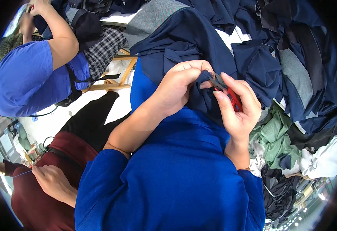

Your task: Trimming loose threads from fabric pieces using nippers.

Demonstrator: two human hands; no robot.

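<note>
Dark navy cloth (172,57) drapes over the work surface and down in front of me. My left hand (182,84) pinches a bunched edge of it between thumb and fingers. In my right hand (241,106) is a pair of red-handled thread snips (233,99), gripped between thumb and fingers. The metal blades point up and left, right beside the pinched edge. Whether they touch the fabric or any thread I cannot tell.
More navy garments (259,69) are heaped ahead and to the right, with green cloth (276,133) and white cloth (322,159) lower right. A person in a blue shirt (26,81) is at the far left by a wooden frame (126,73). Another in maroon (41,188) is nearer left.
</note>
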